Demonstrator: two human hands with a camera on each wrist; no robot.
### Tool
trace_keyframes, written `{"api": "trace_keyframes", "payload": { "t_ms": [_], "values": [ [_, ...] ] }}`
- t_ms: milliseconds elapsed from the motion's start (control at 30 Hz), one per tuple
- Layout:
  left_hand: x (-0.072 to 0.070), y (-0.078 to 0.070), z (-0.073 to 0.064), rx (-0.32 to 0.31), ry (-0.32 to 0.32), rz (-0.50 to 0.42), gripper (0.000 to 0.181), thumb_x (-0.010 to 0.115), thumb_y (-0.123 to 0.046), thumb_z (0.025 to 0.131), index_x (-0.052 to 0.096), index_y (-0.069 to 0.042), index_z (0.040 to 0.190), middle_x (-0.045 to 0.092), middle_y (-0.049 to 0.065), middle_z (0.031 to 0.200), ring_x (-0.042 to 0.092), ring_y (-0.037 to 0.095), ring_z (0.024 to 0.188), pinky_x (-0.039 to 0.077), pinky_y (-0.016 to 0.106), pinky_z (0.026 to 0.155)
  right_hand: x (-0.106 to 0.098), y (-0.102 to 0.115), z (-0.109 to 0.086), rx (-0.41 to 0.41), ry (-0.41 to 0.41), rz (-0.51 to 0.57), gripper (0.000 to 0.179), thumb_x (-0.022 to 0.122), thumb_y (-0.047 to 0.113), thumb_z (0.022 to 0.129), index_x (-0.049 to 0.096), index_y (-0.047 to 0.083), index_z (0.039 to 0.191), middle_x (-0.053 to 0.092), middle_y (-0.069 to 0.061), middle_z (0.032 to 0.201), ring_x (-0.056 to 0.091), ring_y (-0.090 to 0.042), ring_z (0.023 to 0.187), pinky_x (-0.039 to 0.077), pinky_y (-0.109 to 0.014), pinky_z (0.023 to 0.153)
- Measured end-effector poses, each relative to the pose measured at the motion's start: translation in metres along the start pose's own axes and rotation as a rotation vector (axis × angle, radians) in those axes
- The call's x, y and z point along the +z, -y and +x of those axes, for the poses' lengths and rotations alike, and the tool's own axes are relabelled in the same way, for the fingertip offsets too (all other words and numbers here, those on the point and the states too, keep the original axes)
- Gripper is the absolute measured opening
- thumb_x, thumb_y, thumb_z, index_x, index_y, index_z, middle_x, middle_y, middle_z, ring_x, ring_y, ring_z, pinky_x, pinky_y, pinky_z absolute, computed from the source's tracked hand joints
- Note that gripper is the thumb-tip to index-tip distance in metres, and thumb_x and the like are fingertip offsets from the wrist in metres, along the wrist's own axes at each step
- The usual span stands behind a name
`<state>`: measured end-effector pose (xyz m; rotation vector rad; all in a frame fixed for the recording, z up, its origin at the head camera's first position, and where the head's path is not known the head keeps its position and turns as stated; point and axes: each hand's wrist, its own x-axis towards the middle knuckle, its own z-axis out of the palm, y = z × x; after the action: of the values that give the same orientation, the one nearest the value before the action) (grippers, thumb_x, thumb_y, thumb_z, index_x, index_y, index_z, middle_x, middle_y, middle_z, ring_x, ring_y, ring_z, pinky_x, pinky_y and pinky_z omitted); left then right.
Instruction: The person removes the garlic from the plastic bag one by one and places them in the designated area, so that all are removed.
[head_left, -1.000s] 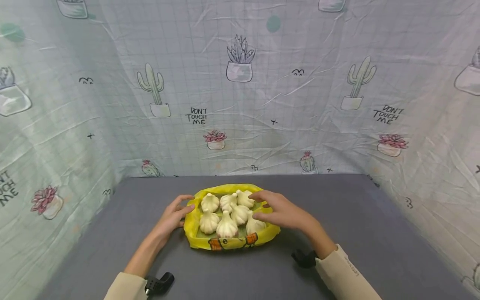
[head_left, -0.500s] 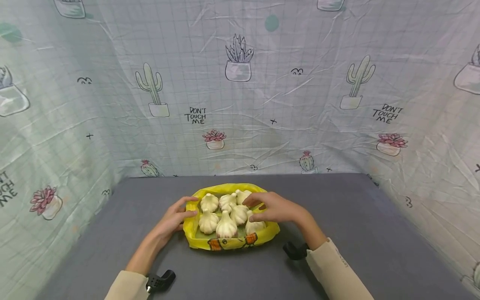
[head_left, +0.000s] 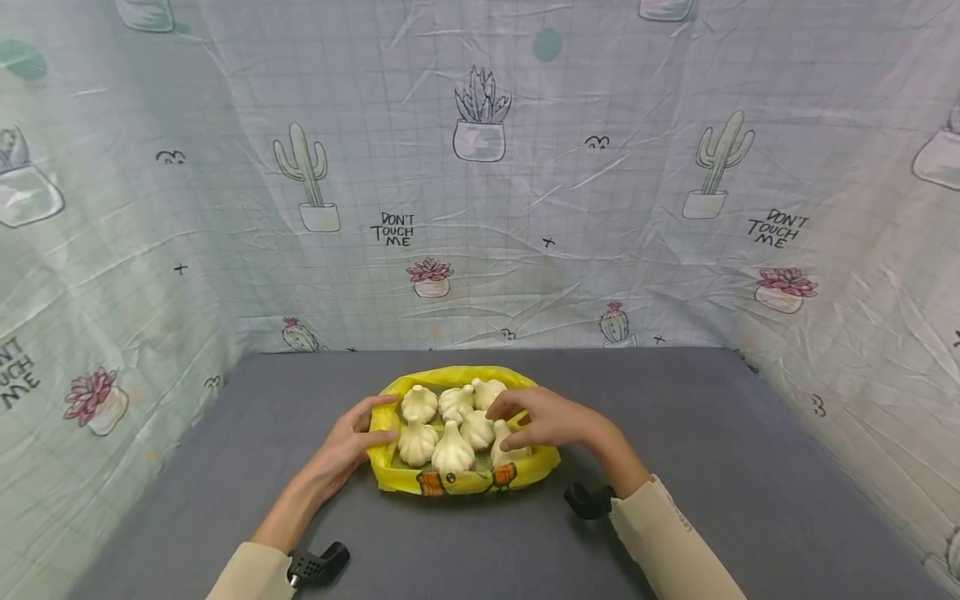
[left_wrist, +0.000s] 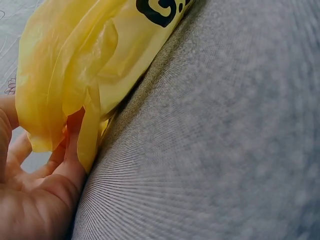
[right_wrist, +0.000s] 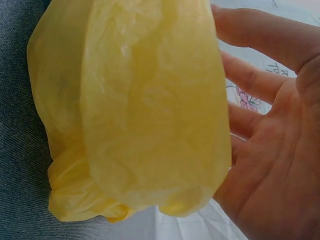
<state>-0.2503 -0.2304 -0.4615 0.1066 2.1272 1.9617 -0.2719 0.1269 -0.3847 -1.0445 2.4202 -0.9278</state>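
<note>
On grey worktop, toward far middle, yellow bag of garlic. Left hand loose at left end, right hand unclenched over right end. Likely limp, slippery; best cupped under both ends.

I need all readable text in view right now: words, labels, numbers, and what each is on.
"DON'T TOUCH ME": printed cloth, back, left of centre.
"DON'T TOUCH ME": same cloth, towards the right.
"N'T / UCH / ME": same cloth, far left, cut off by the frame edge.
Right sleeve: small lettering, unreadable.
Yellow bag: dark mark, cut off in the left wrist view; can't tell whether it's a letter.
No numbers readable.
</note>
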Motion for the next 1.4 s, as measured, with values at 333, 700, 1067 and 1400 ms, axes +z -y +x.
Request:
{"api": "trace_keyframes", "payload": {
  "t_ms": [333, 700, 1067, 1400],
  "values": [
    [-0.001, 0.003, 0.000, 0.011, -0.002, -0.002, 0.067, 0.070, -0.011, 0.098, 0.039, -0.016, 0.157, 0.037, 0.020, 0.162, 0.059, 0.025, 0.126, 0.059, 0.035, 0.091, 0.003, 0.000, 0.001, 0.068, 0.025, 0.032, 0.043, 0.081, 0.019, 0.090, 0.062, 0.012, 0.128, 0.065, -0.010, 0.136, 0.063, -0.033, 0.125, 0.057, -0.044, 0.095],
    [0.000, 0.004, 0.002, 0.005, -0.012, 0.001, 0.065, 0.069, -0.012, 0.098, 0.040, -0.017, 0.156, 0.045, 0.023, 0.155, 0.064, 0.023, 0.119, 0.058, 0.034, 0.090, 0.007, -0.006, 0.007, 0.094, 0.071, -0.041, 0.042, 0.083, 0.023, 0.088, 0.065, 0.013, 0.124, 0.068, -0.007, 0.125, 0.066, -0.027, 0.116, 0.055, -0.046, 0.098],
    [-0.003, 0.004, 0.003, 0.013, -0.023, 0.021, 0.065, 0.070, -0.018, 0.099, 0.041, -0.017, 0.156, 0.036, 0.021, 0.163, 0.061, 0.025, 0.123, 0.057, 0.033, 0.091, 0.000, -0.006, 0.005, -0.014, 0.048, -0.031, 0.028, 0.081, 0.026, 0.089, 0.061, 0.015, 0.105, 0.065, -0.002, 0.110, 0.063, -0.025, 0.116, 0.051, -0.051, 0.100],
    [-0.003, 0.006, 0.003, 0.008, -0.028, 0.027, 0.062, 0.069, -0.019, 0.100, 0.042, -0.017, 0.156, 0.023, 0.020, 0.169, 0.054, 0.032, 0.133, 0.055, 0.034, 0.094, -0.006, -0.001, 0.000, -0.034, -0.006, -0.022, 0.030, 0.078, 0.032, 0.092, 0.065, 0.017, 0.115, 0.069, -0.003, 0.123, 0.063, -0.032, 0.129, 0.050, -0.054, 0.107]
  ]
}}
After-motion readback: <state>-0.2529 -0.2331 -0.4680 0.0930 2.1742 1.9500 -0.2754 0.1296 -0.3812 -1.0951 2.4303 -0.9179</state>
